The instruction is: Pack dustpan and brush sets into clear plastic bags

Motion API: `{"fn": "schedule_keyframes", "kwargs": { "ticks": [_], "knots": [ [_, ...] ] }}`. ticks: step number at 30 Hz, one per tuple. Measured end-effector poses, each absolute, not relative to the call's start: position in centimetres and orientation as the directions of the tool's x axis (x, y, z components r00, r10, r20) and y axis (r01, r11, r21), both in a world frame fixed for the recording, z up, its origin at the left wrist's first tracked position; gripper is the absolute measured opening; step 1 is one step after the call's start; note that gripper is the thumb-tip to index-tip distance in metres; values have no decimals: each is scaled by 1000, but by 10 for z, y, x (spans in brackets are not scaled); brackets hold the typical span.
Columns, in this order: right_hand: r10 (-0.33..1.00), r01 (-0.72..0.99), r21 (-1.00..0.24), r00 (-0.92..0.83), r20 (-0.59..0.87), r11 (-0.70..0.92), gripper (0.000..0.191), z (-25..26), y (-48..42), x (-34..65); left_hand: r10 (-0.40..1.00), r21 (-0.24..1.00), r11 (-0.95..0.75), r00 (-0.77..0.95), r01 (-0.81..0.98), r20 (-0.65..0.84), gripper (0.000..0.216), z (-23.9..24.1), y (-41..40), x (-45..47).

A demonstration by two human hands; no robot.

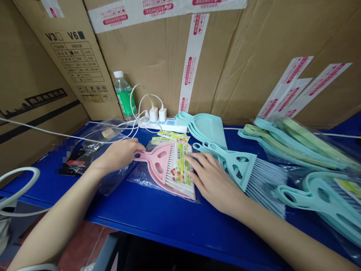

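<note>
A pink hand brush (159, 165) with white bristles and a colourful paper label (180, 163) lies on a clear plastic bag (141, 177) on the blue table (158, 210). My left hand (120, 153) rests at the end of the pink handle, fingers curled against it. My right hand (210, 178) lies flat with fingers stretched out, fingertips pressing on the label and bristles. Just right of that hand lies a row of turquoise brushes (239, 167).
Turquoise dustpans (207, 128) are stacked behind the brush. Bagged turquoise and green brush sets (313, 150) fill the right side. A power strip with chargers (163, 122), a green-labelled bottle (124, 96) and cardboard boxes (158, 56) stand at the back. More plastic bags (93, 145) lie left.
</note>
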State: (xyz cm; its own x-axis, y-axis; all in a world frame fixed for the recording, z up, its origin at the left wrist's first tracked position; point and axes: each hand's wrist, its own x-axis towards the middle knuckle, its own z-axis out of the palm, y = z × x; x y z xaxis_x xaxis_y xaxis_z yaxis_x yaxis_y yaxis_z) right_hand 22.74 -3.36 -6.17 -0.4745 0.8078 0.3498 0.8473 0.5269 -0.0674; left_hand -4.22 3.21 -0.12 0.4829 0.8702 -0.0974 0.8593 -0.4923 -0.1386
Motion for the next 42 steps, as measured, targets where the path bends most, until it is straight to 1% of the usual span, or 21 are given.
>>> {"fn": "schedule_keyframes", "kwargs": {
  "ticks": [5, 8, 11, 17, 22, 24, 26, 30, 33, 36, 39, 42],
  "knots": [
    [796, 867, 123, -493, 351, 483, 47, -63, -34, 234, 878, -165, -478, 472, 863, -75, 41, 2, 29, -37],
    [791, 850, 193, -527, 311, 490, 48, -68, -34, 236, 879, -162, -477, 473, 864, -67, 36, 1, 27, -35],
    [799, 845, 198, -534, 275, 497, 49, -70, -35, 236, 870, -159, -493, 487, 856, -74, 33, -1, 27, -34],
    [818, 855, 157, -518, 249, 494, 50, -69, -34, 236, 869, -154, -492, 474, 857, -140, 36, -4, 28, -35],
    [806, 845, 168, -534, 254, 507, 55, -70, -35, 236, 814, -38, -573, 564, 818, -134, 34, -2, 30, -39],
    [804, 843, 178, -538, 254, 508, 55, -70, -35, 236, 803, 10, -585, 581, 811, -132, 34, -1, 31, -41],
    [803, 843, 188, -538, 256, 504, 54, -70, -35, 235, 803, 29, -584, 582, 811, -126, 35, 0, 31, -42],
    [803, 848, 210, -529, 273, 487, 51, -70, -36, 235, 821, 12, -561, 559, 828, -116, 41, 1, 32, -42],
    [798, 845, 248, -531, 285, 473, 50, -70, -37, 235, 844, -6, -524, 519, 851, -137, 41, 2, 33, -43],
    [795, 842, 284, -532, 291, 460, 49, -70, -37, 235, 874, -52, -474, 463, 879, -147, 41, 3, 34, -44],
    [791, 840, 287, -535, 297, 460, 50, -71, -37, 235, 900, -110, -428, 411, 897, -146, 39, 4, 34, -45],
    [788, 840, 279, -537, 302, 465, 49, -71, -36, 236, 909, -127, -408, 391, 904, -141, 38, 6, 32, -44]
  ]
}}
